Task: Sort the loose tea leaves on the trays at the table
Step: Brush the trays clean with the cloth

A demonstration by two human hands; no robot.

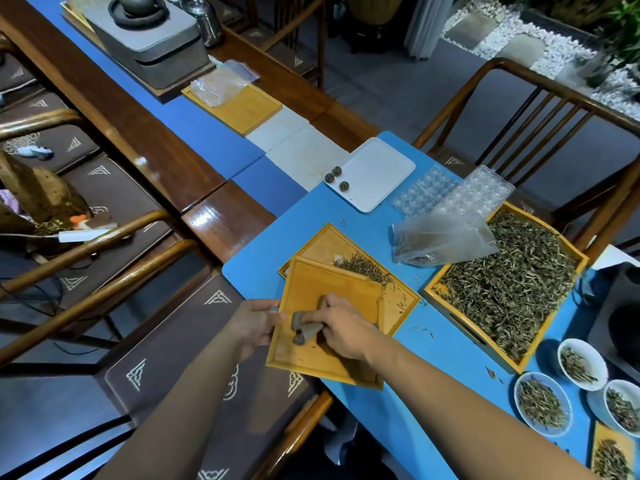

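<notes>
A blue table (pixel 263 275) is seen from above, with both bare arms reaching in from the lower edge. Near the table's front corner, a small wooden tray (pixel 311 362) is held tilted, its far end raised over a second small tray, the lower tray (pixel 398 306), which lies flat beneath it. The tilt appears meant to let what remains slide or be brushed forward onto the lower tray, where a small pile of leaves (pixel 362 268) is already gathered just past the raised edge.

The left hand (pixel 254 323) is closed around the tilted tray's left rim, thumb on top and fingers hidden underneath, so the tray is steadied at an angle. The right hand (pixel 341 327) is curled over the tray's inner floor, fingers bent around a small grey-brown object (pixel 304 329), seemingly a cloth or brush. What it is exactly cannot be told. It is pressed against the wood, probably to sweep stray fragments off; the tray floor is almost bare.

To the right, well apart from the hands, a big tray (pixel 429 289) is filled with a deep bed of loose tea (pixel 512 285), evidently the unsorted stock. A clear bag (pixel 446 237) rests across its far corner. Three white bowls (pixel 542 403) of leaves are set at the near right, likely for sorted grades. Farther back, a white tray (pixel 377 174) carries three small dark balls (pixel 336 178).
</notes>
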